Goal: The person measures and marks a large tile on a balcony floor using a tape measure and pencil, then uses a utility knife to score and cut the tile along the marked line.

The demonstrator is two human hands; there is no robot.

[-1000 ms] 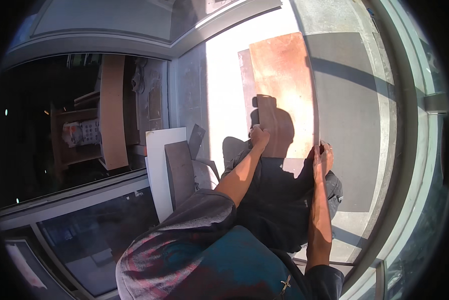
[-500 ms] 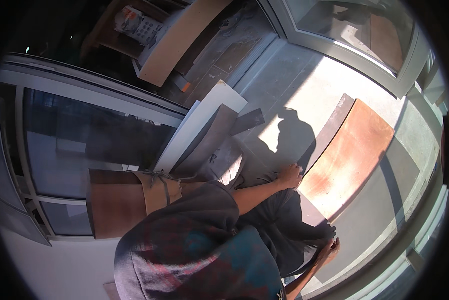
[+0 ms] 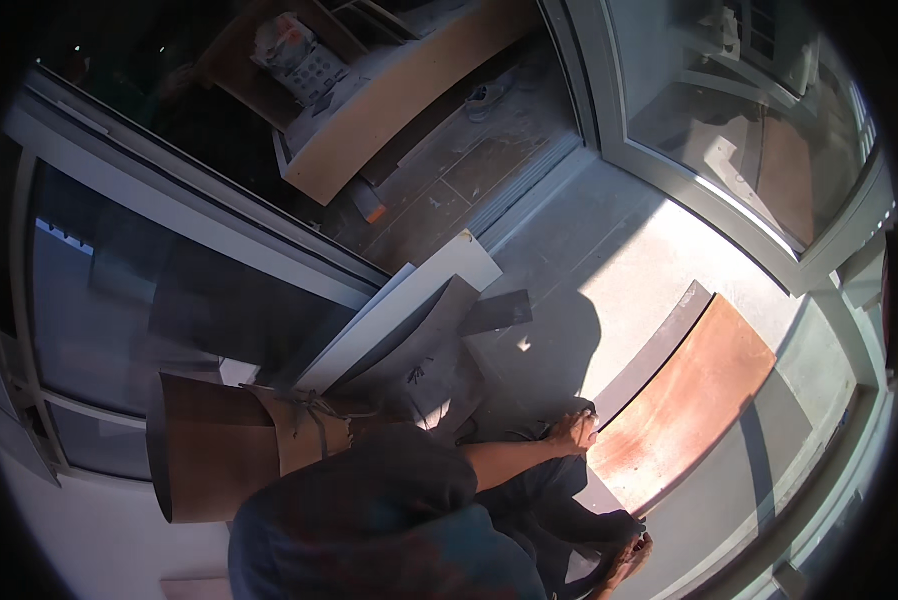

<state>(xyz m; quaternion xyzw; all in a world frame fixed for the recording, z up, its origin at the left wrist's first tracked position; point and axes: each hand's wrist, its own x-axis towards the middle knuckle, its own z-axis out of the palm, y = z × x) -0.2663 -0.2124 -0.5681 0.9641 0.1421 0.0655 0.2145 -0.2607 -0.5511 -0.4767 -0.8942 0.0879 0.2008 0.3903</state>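
Note:
A brown, leather-like sheet (image 3: 684, 405) lies in sunlight on the floor in front of me, with a narrow dark grey strip (image 3: 659, 350) along its left edge. My left hand (image 3: 574, 432) is closed at the sheet's near left corner, over my dark clothing. What its fingers grip, if anything, is too small to make out. Below the sheet's near end, my right hand (image 3: 629, 562) has its fingers curled beside dark cloth (image 3: 609, 528). Anything inside that hand is hidden. Under the sheet's right side is a larger flat grey sheet (image 3: 794, 420).
To my left stands a rolled brown sheet (image 3: 209, 450) with a tan piece tied round it. A white board (image 3: 459, 270) and a curved grey sheet (image 3: 409, 325) lean near the glass door. A grey offcut (image 3: 504, 312) lies there. An open glass door (image 3: 709, 190) stands far right.
The view has shifted, so the whole scene sits lower in the picture. Both hands keep about the same places beside the brown sheet, with their fingers still curled.

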